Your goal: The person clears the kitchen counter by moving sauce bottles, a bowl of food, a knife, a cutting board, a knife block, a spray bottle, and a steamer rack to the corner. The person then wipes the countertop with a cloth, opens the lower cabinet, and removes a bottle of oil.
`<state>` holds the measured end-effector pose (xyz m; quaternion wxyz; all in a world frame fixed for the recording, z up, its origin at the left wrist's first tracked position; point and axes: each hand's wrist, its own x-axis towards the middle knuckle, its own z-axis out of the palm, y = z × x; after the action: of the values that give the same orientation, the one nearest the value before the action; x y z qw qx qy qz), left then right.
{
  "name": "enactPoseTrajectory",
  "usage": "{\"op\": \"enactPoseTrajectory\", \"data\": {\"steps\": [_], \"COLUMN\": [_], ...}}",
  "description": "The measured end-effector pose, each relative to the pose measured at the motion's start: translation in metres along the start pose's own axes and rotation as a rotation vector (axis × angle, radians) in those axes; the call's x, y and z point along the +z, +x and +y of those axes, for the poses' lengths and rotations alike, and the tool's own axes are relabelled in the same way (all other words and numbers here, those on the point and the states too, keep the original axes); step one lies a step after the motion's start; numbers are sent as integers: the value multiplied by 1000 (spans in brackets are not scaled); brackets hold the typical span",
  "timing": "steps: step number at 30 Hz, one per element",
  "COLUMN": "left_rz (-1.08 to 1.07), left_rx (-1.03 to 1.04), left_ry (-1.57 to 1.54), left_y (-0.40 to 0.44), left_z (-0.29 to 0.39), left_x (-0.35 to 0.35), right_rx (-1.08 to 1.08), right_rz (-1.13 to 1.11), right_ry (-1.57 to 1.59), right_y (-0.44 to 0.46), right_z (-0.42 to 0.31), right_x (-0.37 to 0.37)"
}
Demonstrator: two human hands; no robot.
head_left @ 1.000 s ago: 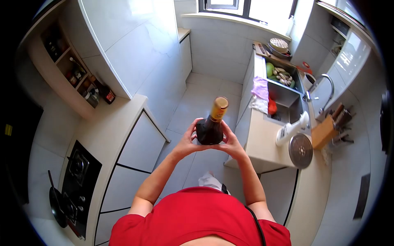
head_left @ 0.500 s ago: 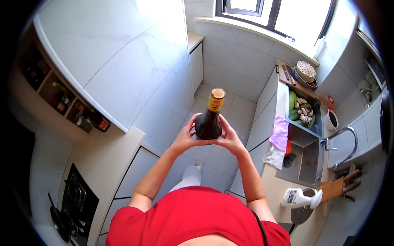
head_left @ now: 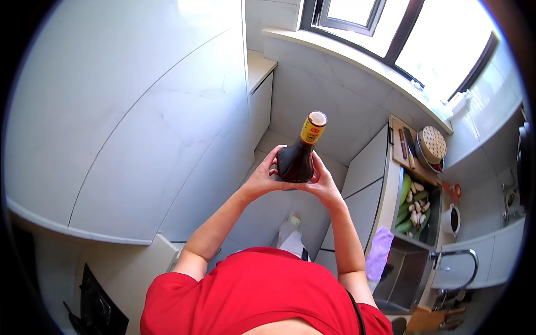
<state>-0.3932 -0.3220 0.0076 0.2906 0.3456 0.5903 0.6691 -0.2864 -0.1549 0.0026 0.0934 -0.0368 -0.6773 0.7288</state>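
From where I stand there is one wide window point(head_left: 402, 50); one person in a red top point(head_left: 262, 296); one sink with two basins point(head_left: 399, 279); one curved faucet point(head_left: 452, 253); one purple cloth point(head_left: 379, 251) draped at the sink's edge; and one dark bottle point(head_left: 296, 162), held out before the chest, above the floor point(head_left: 262, 218). The left hand point(head_left: 259, 178) and right hand point(head_left: 326, 187), two in all, clamp their fingers around its lower sides; its yellow-labelled neck point(head_left: 312, 131) points upward, the long axis slanting toward the person's right.
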Motion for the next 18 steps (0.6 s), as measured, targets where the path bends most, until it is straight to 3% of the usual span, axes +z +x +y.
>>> {"op": "enactPoseTrajectory", "data": {"steps": [9,18], "left_rz": [183,392], "left_rx": [-34,-61], "left_ry": [-35,-85], "left_y": [191,332], "left_z": [-30,-75], "left_x": [-39,-127], "right_rx": [37,112], "right_rz": [-219,-408], "right_ry": [-32,-43], "right_y": [205,412], "right_z": [11,45], "right_x": [-119,-159]}}
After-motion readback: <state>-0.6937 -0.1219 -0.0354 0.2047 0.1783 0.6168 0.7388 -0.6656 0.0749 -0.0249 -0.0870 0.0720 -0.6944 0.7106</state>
